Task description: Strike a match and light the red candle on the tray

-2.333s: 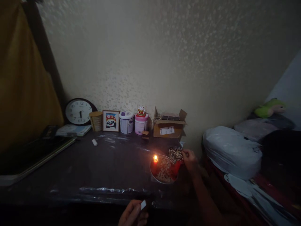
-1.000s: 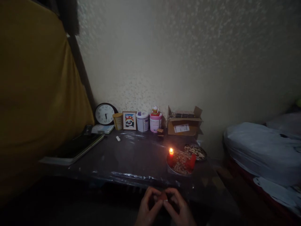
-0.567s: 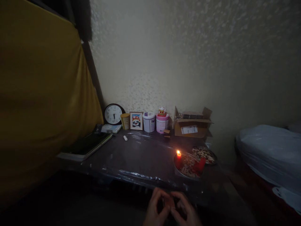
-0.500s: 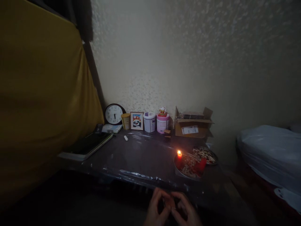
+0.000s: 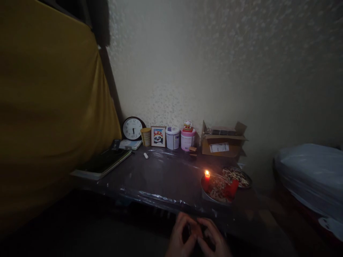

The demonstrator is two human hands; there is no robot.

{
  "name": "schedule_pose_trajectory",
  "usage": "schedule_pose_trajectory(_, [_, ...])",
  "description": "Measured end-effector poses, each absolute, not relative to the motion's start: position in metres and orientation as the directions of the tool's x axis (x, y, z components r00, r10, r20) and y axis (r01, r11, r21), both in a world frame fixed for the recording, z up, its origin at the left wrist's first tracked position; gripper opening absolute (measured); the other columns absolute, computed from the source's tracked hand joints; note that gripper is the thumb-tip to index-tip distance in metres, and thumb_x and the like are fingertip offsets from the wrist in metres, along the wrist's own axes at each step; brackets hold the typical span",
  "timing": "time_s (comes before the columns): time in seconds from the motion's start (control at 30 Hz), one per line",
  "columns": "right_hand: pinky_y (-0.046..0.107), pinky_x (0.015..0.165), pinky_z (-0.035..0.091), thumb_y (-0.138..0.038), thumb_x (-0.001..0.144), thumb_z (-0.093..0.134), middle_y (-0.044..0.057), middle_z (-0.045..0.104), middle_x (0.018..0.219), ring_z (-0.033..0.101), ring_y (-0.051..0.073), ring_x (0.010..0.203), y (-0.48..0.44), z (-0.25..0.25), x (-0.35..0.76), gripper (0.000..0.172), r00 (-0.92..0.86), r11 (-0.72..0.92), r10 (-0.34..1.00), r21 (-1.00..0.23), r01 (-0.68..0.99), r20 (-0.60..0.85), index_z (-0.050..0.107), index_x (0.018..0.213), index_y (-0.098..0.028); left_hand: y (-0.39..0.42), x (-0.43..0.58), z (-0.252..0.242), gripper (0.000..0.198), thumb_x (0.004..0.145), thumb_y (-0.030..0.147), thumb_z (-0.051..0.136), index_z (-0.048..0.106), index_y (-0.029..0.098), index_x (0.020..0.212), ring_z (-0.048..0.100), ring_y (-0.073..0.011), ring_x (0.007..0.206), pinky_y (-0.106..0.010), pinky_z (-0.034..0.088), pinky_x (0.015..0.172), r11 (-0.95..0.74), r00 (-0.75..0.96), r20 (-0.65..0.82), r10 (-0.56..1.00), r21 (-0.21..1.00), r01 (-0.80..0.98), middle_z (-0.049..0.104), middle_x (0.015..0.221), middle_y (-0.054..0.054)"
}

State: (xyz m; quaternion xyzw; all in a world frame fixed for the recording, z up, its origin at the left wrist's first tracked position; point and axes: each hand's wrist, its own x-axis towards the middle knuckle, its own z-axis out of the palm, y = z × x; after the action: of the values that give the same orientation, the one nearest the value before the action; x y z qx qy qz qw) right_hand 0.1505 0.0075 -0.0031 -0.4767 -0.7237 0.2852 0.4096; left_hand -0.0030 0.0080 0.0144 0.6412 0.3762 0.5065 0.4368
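My left hand [image 5: 180, 238] and my right hand [image 5: 214, 240] meet at the bottom edge, in front of the dark table [image 5: 166, 178]. Their fingertips are pinched together on something small and dark that I cannot make out. A lit red candle [image 5: 206, 179] stands at the rim of a round metal tray [image 5: 214, 196] on the table's right part, above my hands. A second red candle [image 5: 232, 188] sits in the same tray, unlit. Behind it lies a dish of matchsticks [image 5: 237, 176].
Along the wall stand a clock [image 5: 132, 128], a tan cup [image 5: 146, 136], a panda picture [image 5: 158, 136], two tins [image 5: 180, 138] and an open cardboard box [image 5: 221, 144]. A book [image 5: 103, 163] lies at the left. Yellow fabric [image 5: 48, 107] fills the left; a plastic-covered bundle [image 5: 311, 175] lies at the right.
My right hand left the matchstick dish and joined my left hand low in front of the table. The view has swung left and back.
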Motion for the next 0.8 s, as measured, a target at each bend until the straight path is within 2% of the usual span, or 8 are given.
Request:
schedule_pose_trajectory(0.27, [0.025, 0.077, 0.052, -0.031, 0.079, 0.055, 0.008, 0.064, 0.107, 0.062, 0.02, 0.093, 0.007, -0.007, 0.151, 0.031, -0.206, 0.354, 0.935, -0.822, 0.446, 0.29, 0.059, 0.107, -0.021, 0.008, -0.004, 0.011, 0.03, 0.078, 0.046, 0.05, 0.058, 0.017, 0.076, 0.05, -0.0216, 0.08, -0.035, 0.039, 0.076, -0.362, 0.188, 0.351, 0.917, 0.932, 0.025, 0.052, 0.08, -0.005])
schedule_pose_trajectory(0.5, [0.024, 0.07, 0.053, -0.031, 0.08, 0.056, 0.007, 0.065, 0.102, 0.064, 0.016, 0.076, 0.007, -0.008, 0.149, 0.031, -0.221, 0.354, 0.933, -0.829, 0.433, 0.284, 0.059, 0.109, -0.022, 0.01, -0.004, 0.002, 0.02, 0.082, 0.034, 0.048, 0.059, 0.017, 0.077, 0.052, -0.0183, 0.075, -0.03, 0.042, 0.071, -0.309, 0.103, 0.298, 0.949, 0.944, 0.114, 0.054, 0.077, -0.003])
schedule_pose_trajectory(0.8, [0.022, 0.063, 0.05, -0.027, 0.072, 0.061, 0.006, 0.064, 0.097, 0.06, 0.015, 0.071, 0.004, -0.025, 0.149, 0.041, -0.245, 0.374, 0.925, -0.809, 0.454, 0.29, 0.058, 0.113, -0.021, 0.011, -0.008, -0.009, 0.021, 0.08, 0.038, 0.052, 0.061, 0.018, 0.08, 0.055, -0.0184, 0.074, -0.028, 0.045, 0.069, -0.231, 0.098, 0.223, 0.97, 0.969, 0.083, 0.056, 0.078, -0.004])
